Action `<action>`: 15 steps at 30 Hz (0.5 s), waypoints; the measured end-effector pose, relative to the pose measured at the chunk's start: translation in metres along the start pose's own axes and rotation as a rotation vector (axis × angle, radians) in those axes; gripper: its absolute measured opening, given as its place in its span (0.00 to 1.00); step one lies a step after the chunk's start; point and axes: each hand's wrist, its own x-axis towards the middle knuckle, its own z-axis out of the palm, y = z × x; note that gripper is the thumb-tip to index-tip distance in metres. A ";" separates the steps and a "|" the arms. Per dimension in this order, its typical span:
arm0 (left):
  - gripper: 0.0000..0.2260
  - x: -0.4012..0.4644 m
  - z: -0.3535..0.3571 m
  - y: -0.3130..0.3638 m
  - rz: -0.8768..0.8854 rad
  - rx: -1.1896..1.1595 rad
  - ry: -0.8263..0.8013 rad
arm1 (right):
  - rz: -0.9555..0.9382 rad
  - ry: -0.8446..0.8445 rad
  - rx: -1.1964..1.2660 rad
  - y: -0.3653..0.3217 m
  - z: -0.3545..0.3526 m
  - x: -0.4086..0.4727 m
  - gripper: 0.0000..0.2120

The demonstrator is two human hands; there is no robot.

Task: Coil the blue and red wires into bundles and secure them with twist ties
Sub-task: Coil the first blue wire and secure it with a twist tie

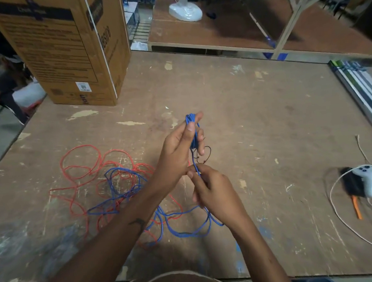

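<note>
Left hand grips the upright blue wire coil mid-frame, right hand just below pinching the strand running down to the table tangle.

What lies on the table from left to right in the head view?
Red wire → loose blue wire tangled with it → left hand gripping the blue coil → right hand pinching the strand → white controller.
</note>
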 end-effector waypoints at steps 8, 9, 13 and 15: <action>0.14 0.029 -0.028 -0.032 0.449 1.107 -0.180 | 0.231 -0.270 0.587 -0.004 -0.056 0.011 0.11; 0.15 0.029 -0.031 -0.033 0.479 1.152 -0.214 | 0.293 -0.306 0.687 -0.004 -0.068 0.013 0.17; 0.23 0.031 -0.042 -0.036 0.606 1.288 -0.245 | 0.438 -0.422 1.137 0.004 -0.095 0.022 0.44; 0.23 0.032 -0.055 -0.037 0.636 1.352 -0.229 | 0.455 -0.344 1.182 0.008 -0.100 0.024 0.42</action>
